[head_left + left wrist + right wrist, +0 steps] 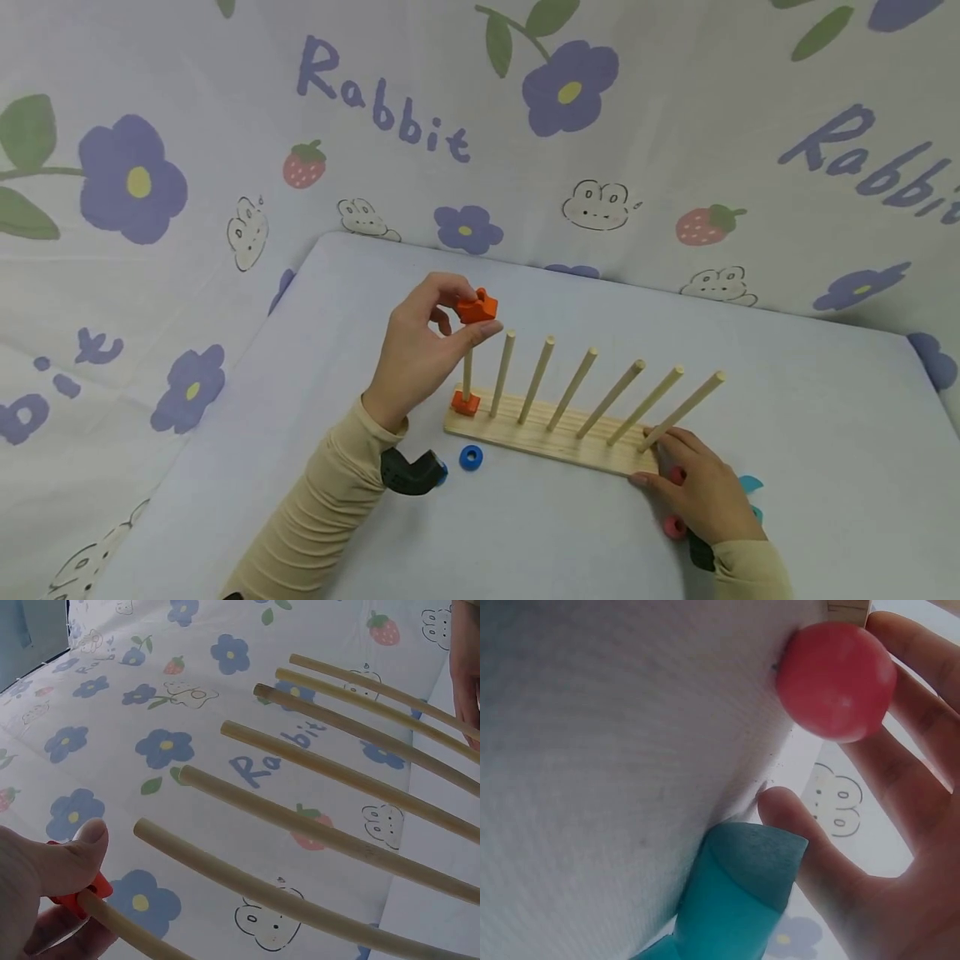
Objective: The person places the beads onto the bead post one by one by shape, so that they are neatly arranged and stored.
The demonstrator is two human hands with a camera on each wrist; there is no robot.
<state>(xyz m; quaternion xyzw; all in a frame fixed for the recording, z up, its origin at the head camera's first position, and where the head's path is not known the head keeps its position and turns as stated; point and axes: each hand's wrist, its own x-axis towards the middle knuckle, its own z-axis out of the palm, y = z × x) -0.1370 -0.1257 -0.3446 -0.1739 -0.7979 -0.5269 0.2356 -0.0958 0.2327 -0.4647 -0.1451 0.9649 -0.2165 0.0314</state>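
At the top of the leftmost peg, my left hand [423,342] pinches an orange angular bead [480,308] between thumb and fingers. The peg's tip meets the bead [71,900] in the left wrist view. A second orange bead [466,403] sits around that peg's foot on the wooden peg board [555,446]. Bare wooden pegs [573,390] stand in a row to its right. My right hand [708,492] holds the board's right end, thumb at the front corner and fingers at the back. Beside those fingers lies a round pink bead [836,682].
A blue ring bead [471,457] lies in front of the board, with another blue piece partly hidden by the left wrist's black camera [412,473]. Teal beads [750,483] lie right of my right hand, one rounded teal piece [739,892] close to it.
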